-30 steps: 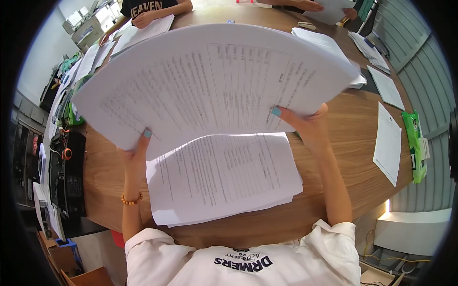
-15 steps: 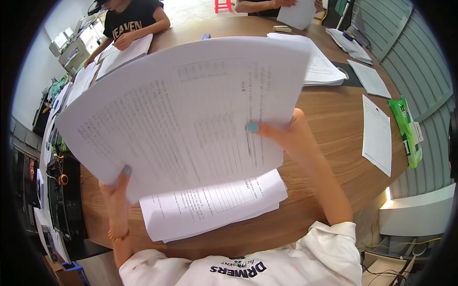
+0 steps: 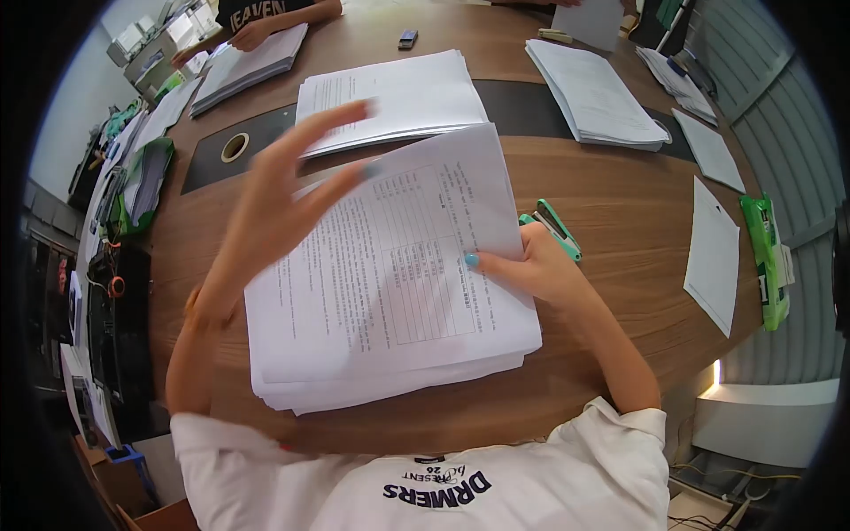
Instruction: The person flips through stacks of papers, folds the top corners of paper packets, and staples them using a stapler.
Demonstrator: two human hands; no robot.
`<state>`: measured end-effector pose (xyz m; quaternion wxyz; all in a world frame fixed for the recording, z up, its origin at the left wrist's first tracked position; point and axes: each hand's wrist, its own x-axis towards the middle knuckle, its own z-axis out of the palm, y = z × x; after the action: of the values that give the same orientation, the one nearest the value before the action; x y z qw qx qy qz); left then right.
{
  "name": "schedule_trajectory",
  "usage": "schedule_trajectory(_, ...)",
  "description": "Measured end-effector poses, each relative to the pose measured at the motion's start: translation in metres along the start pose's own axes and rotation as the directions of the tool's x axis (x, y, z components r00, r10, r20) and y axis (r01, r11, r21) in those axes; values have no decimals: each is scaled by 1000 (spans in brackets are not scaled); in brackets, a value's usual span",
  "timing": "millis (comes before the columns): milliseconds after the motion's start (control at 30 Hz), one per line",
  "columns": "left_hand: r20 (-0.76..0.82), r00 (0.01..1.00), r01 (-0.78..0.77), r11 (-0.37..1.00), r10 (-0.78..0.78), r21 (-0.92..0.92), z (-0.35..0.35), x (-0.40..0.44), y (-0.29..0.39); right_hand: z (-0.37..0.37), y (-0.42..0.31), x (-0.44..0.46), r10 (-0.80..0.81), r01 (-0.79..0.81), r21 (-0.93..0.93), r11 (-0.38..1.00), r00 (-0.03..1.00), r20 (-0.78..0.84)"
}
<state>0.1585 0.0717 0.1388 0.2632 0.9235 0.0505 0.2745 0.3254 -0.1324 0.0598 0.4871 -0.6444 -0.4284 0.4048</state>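
Note:
Printed sheets of paper (image 3: 398, 283) lie in front of me, on top of other sheets whose edges show below. My right hand (image 3: 527, 265) grips their right edge, thumb on the print and fingers beneath. Raised over the left side of these sheets, my left hand (image 3: 274, 199) is blurred, its thumb and fingers spread with nothing between them. Just beyond my right hand is a green stapler (image 3: 553, 230), partly hidden by that hand and the paper. Behind the sheets sits a thick paper stack (image 3: 390, 93).
Another paper stack (image 3: 593, 93) is at the back right, and a tape roll (image 3: 235, 148) at the left. A single sheet (image 3: 713, 257) and a green packet (image 3: 766, 261) lie along the right edge. A person's arm (image 3: 292, 19) rests by papers at the far left.
The raised sheets have come down onto the sheets in front of me. My left hand has let go of them and moved up; the stapler and back stack have come into view.

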Motion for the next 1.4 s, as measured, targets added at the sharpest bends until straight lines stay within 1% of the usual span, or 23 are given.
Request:
schedule_trajectory(33, 75, 995, 80, 966, -63, -248, 24, 20, -11, 0, 1, 0, -3, 3, -6, 1000, 1000, 2)
schedule_trajectory(67, 165, 981, 167, 866, -100, -472, 44, 35, -18, -1, 4, 1, -26, 26, 1, 1000, 999, 23)
schedule_trajectory(100, 163, 982, 158, 867, -91, -473, 53, 44, -19, -4, 5, 2, -51, 50, 7, 999, 998, 39)
schedule_trajectory(167, 388, 920, 221, 883, -49, -413, 68, 56, -22, -9, 5, 2, -47, 48, -35, 998, 998, 37)
schedule_trajectory(200, 396, 917, 220, 884, -43, -413, 73, 56, -21, -10, 7, 2, -40, 43, -68, 997, 998, 40)
schedule_trajectory(267, 211, 972, 175, 915, -102, -364, 82, 48, -17, -16, 11, 2, -37, 37, -47, 998, 999, 1)
schedule_trajectory(300, 217, 970, 180, 915, -105, -361, 85, 45, -17, -17, 8, 3, -35, 34, -39, 999, 999, -26)
schedule_trajectory(333, 189, 970, 210, 923, -155, -323, 88, 42, -18, -17, 4, 4, -36, 35, -36, 999, 999, -22)
schedule_trajectory(367, 155, 967, 240, 928, -203, -286, 89, 41, -18, -16, -4, 6, -109, 82, -138, 987, 975, -196)
schedule_trajectory(400, 148, 967, 242, 928, -207, -283, 90, 40, -19, -15, -10, 9, -197, 112, -247, 963, 914, -353)
schedule_trajectory(433, 134, 966, 250, 920, -219, -300, 91, 38, -19, -13, -10, 14, -200, 116, -248, 962, 917, -346)
schedule_trajectory(500, 114, 966, 258, 914, -234, -314, 93, 38, -22, -9, -10, 24, -401, 296, -305, 905, 833, -381)
schedule_trajectory(600, 115, 968, 247, 924, -223, -292, 96, 38, -30, -1, -12, 34, -423, 295, -369, 882, 839, -341)
schedule_trajectory(667, 106, 971, 239, 909, -215, -343, 100, 36, -37, 3, -3, 43, -450, 313, -393, 865, 831, -327)
schedule_trajectory(700, 144, 961, 272, 896, -235, -350, 99, 37, -38, 5, -2, 46, -469, 321, -418, 849, 824, -319)
schedule_trajectory(733, 138, 962, 271, 897, -237, -349, 99, 37, -39, 6, -2, 46, -472, 326, -420, 847, 824, -314)
schedule_trajectory(800, 156, 959, 280, 884, -238, -375, 101, 35, -42, 9, -6, 47, -388, 272, -356, 894, 867, -312)
schedule_trajectory(867, 130, 967, 252, 880, -218, -403, 103, 32, -43, 10, -4, 48, -386, 258, -383, 887, 870, -307)
schedule_trajectory(1000, 132, 971, 232, 901, -197, -365, 103, 30, -42, 13, -8, 46, -349, 207, -409, 889, 884, -310)
schedule_trajectory(1100, 131, 969, 243, 899, -208, -366, 104, 31, -43, 14, -7, 45, -357, 209, -425, 881, 883, -305)
schedule_trajectory(1233, 127, 981, 186, 894, -147, -407, 101, 32, -44, 11, -3, 48, -409, 253, -454, 854, 867, -286)
schedule_trajectory(1300, 127, 984, 170, 891, -128, -420, 100, 33, -44, 8, 0, 49, -360, 281, -255, 925, 864, -353)
schedule_trajectory(1400, 143, 978, 196, 890, -149, -412, 99, 33, -42, 4, 6, 51, -378, 295, -254, 921, 832, -405)
